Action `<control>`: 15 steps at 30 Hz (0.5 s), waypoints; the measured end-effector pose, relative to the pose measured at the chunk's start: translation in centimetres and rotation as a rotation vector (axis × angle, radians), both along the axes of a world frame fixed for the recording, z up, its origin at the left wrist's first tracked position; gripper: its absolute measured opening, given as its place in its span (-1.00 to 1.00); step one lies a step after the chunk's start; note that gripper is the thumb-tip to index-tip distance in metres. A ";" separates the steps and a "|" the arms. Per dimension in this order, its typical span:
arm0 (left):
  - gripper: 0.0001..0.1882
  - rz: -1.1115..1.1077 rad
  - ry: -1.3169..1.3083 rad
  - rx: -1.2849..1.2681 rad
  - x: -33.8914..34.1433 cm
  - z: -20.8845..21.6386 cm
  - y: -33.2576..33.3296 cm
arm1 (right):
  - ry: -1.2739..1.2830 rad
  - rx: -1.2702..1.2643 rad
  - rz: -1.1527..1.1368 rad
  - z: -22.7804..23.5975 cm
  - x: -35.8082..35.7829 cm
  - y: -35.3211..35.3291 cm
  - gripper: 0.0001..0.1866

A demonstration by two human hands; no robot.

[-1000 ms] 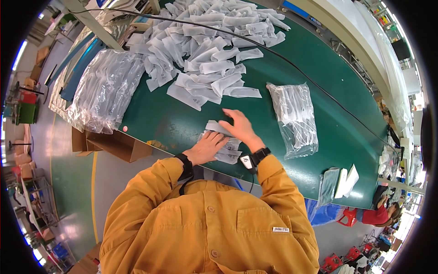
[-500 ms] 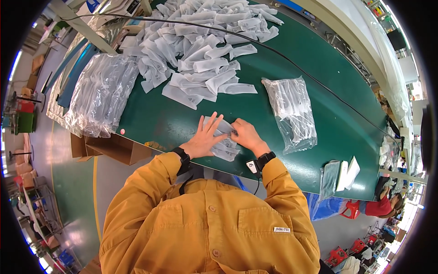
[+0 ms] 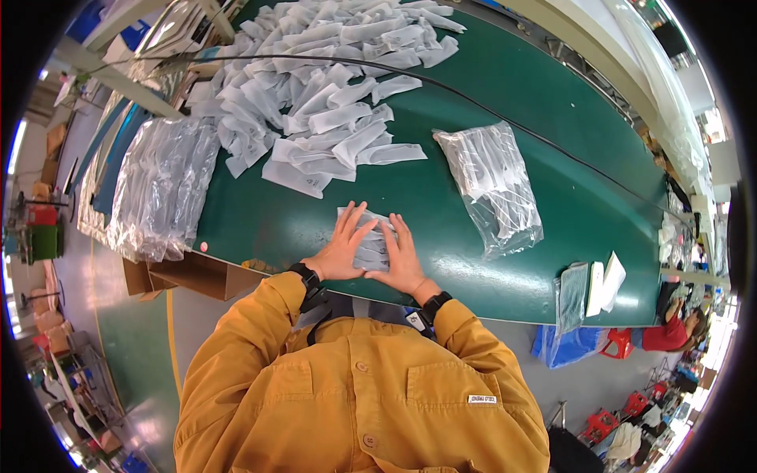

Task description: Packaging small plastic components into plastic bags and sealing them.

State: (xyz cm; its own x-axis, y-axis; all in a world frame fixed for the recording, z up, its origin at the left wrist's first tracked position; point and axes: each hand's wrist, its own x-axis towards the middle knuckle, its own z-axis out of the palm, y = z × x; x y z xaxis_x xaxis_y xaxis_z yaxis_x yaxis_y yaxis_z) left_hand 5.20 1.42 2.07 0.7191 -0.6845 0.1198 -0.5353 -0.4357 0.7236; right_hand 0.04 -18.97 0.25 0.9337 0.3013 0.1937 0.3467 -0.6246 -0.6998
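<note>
A small stack of translucent white plastic sleeves (image 3: 372,251) lies on the green table (image 3: 292,229) close to its front edge. My left hand (image 3: 341,251) rests on the left side of the stack, fingers spread and pointing away from me. Over the right side lies my right hand (image 3: 400,260), its fingers also stretched out and apart. Both hands press flat on the sleeves, covering part of them. Beyond them spreads a large loose heap of similar wrapped sleeves (image 3: 331,118); what is inside these cannot be made out.
A clear bag of bundled white pieces (image 3: 497,185) lies to the right, a larger filled bag (image 3: 162,185) at the left edge. A black cable (image 3: 441,83) crosses above the table. White items (image 3: 595,288) sit at the right. A cardboard box (image 3: 197,276) stands below the left edge.
My right hand has gone from bent fingers at the sleeves' far right corner to lying flat on them. The sleeves now sit straighter between both hands. The whole view has shifted slightly.
</note>
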 end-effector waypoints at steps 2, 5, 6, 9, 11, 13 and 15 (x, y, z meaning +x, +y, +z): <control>-0.02 -0.005 -0.022 -0.025 -0.2 -0.5 0.4 | -0.016 -0.019 0.011 0.1 -0.1 0.3 0.16; -0.08 -0.003 -0.067 -0.091 -0.4 -2.0 0.5 | -0.049 -0.073 0.044 0.6 0.5 -0.2 0.13; -0.21 0.064 -0.071 -0.080 -0.8 -2.5 0.4 | -0.047 -0.094 0.096 0.7 0.8 -0.3 0.10; -0.41 0.154 -0.119 -0.059 -0.9 -3.3 -0.3 | -0.040 -0.140 0.182 0.7 1.8 -0.4 0.03; -0.53 0.257 -0.203 -0.022 -0.6 -3.4 -0.8 | -0.049 -0.177 0.208 0.2 2.6 -0.3 -0.02; -0.56 0.224 -0.196 -0.031 0.0 -3.4 -1.2 | -0.050 -0.195 0.202 -0.3 2.6 -0.5 -0.05; -0.62 0.206 -0.181 -0.040 0.5 -3.2 -1.5 | -0.048 -0.154 0.125 -0.4 1.5 -0.1 -0.06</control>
